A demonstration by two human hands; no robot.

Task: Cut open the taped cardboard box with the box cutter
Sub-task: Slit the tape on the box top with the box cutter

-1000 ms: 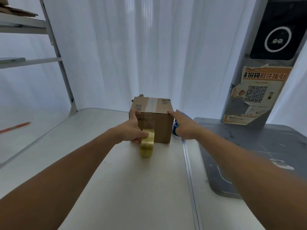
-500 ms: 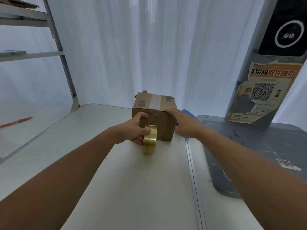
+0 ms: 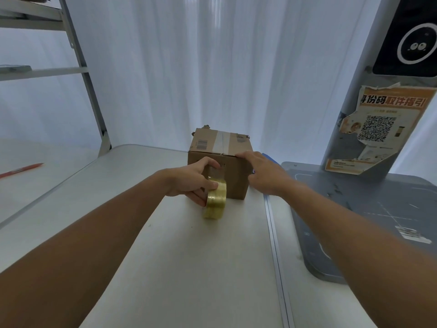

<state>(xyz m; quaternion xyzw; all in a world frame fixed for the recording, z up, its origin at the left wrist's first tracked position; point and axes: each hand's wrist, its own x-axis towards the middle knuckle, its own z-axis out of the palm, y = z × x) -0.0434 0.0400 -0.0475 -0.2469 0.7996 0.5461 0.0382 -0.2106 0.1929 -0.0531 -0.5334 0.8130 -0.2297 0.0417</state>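
Note:
A small brown cardboard box point(image 3: 233, 144) stands on the white table point(image 3: 179, 256), with a strip of clear tape along its top seam. My left hand point(image 3: 191, 179) grips a yellowish roll of packing tape point(image 3: 215, 201) upright against the box's front face. My right hand point(image 3: 262, 175) rests flat on the box's right side, fingers reaching its top front edge. A blue object point(image 3: 268, 156) peeks out behind my right hand; I cannot tell whether it is the box cutter.
A grey kiosk base point(image 3: 378, 209) and its post with an orange QR poster point(image 3: 378, 129) stand to the right. A metal shelf frame point(image 3: 82, 74) rises at the left. A red pen point(image 3: 21, 170) lies far left. White curtains hang behind.
The tape roll and my left hand have shifted slightly up the box's front. My right hand has slid from the box's top corner down onto its right side.

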